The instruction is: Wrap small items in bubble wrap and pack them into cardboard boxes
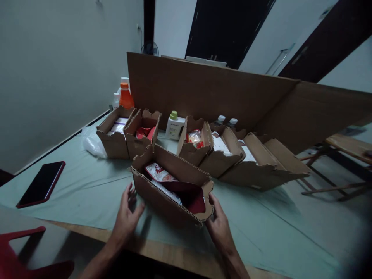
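An open cardboard box [158, 203] with rough-cut edges stands at an angle near the table's front edge. Inside lie a red and white printed packet [160, 172], a clear plastic packet [167, 192] and a dark red pouch [194, 197]. My right hand [220, 224] holds the box at its right end, with the fingers partly hidden behind the wall. Just left of the box's front side, my left hand [127, 213] is open, fingers apart, holding nothing.
Behind stand more cardboard boxes [114, 145] with packets inside, a white bottle with a green cap [174, 128] and an orange bottle [126, 97]. A tall cardboard panel [203, 89] rises at the back. A phone [42, 184] and plastic bag [93, 141] lie left.
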Available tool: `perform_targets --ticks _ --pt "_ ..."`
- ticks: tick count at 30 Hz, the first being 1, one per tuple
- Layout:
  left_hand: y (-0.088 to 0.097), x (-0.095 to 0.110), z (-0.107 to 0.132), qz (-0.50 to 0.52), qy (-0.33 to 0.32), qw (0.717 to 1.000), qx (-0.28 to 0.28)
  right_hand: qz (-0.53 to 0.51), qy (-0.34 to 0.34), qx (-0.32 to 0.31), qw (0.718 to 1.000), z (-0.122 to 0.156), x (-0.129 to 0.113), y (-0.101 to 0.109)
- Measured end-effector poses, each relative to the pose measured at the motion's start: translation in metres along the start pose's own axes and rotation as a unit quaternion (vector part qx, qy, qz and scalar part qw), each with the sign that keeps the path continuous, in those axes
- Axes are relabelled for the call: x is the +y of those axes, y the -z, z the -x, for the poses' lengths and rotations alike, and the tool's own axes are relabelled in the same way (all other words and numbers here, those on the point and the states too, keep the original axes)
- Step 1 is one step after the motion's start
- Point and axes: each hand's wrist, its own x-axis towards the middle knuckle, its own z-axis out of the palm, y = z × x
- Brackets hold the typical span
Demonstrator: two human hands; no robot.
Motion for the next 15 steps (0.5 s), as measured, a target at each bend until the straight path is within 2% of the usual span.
perform_targets --ticks 2,5,11,15 --pt "-0.012 -0.013 0.019 -0.014 -0.026 0.999 -0.014 -0.056 -0.017 -0.039 0.997 -0.019 0.000 -0.011" --pt "-0.029 -0.016 0.021 -0.069 -0.091 0.992 -0.061 -0.104 -0.040 -0.088 0.990 -0.029 0.001 -0.022" --pt "-0.042 -0.005 -0.006 -0.124 -0.158 0.960 -0.196 -0.087 -0.095 -0.086 0.988 0.002 0.002 -0.033" --pt "-0.039 -0.008 -0.005 -0.137 -0.174 0.957 -0.188 0.003 -0.063 -0.089 0.994 0.015 -0.004 -0.038"
